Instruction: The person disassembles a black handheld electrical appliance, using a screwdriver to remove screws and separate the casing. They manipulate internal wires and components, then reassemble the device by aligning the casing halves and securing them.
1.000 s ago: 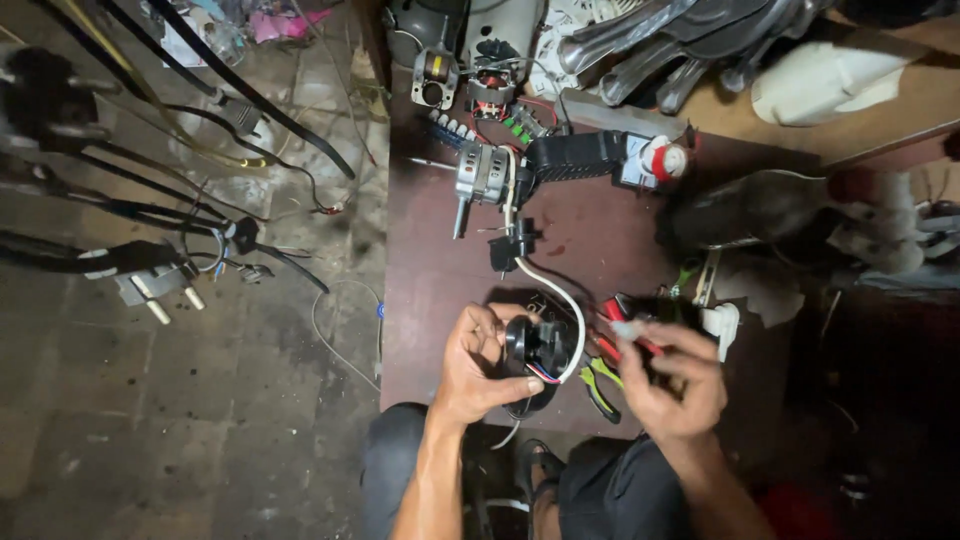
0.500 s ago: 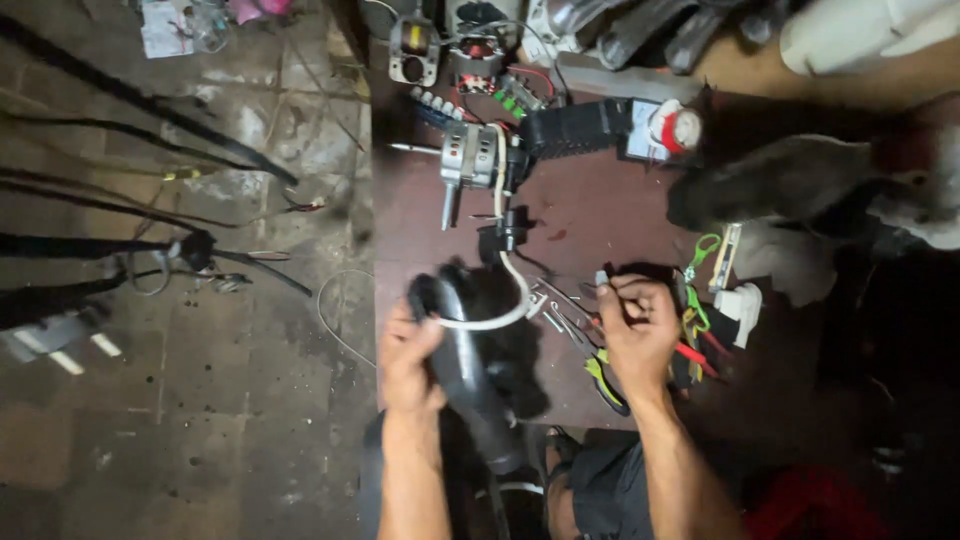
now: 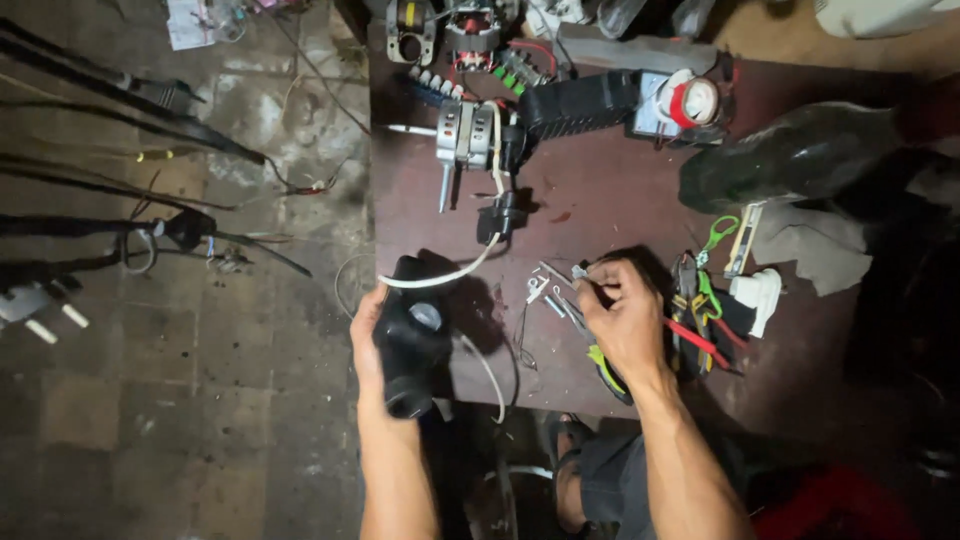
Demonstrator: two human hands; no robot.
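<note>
My left hand point(image 3: 368, 335) grips a black motor housing point(image 3: 410, 335) at the near left edge of the dark red board point(image 3: 600, 200). A white cable point(image 3: 450, 272) runs from the housing up to a black plug point(image 3: 500, 215). My right hand point(image 3: 622, 315) is pinched around a small metal part point(image 3: 580, 272) just above the board. Small screws and metal bits point(image 3: 540, 290) lie between my two hands. Yellow-handled pliers point(image 3: 610, 370) lie under my right wrist.
A silver motor with a shaft point(image 3: 465, 135), stator parts point(image 3: 470, 25), a black ribbed piece point(image 3: 580, 100) and a red tape roll point(image 3: 695, 100) sit at the far side. Red and green-handled tools point(image 3: 700, 300), a white plug point(image 3: 755, 295) and a black boot point(image 3: 800, 150) lie right. Cables point(image 3: 120, 230) cross the floor left.
The view has shifted, so the board sits higher in frame. My left hand has turned the black housing and drawn it toward the near edge. My right hand stays over the small parts.
</note>
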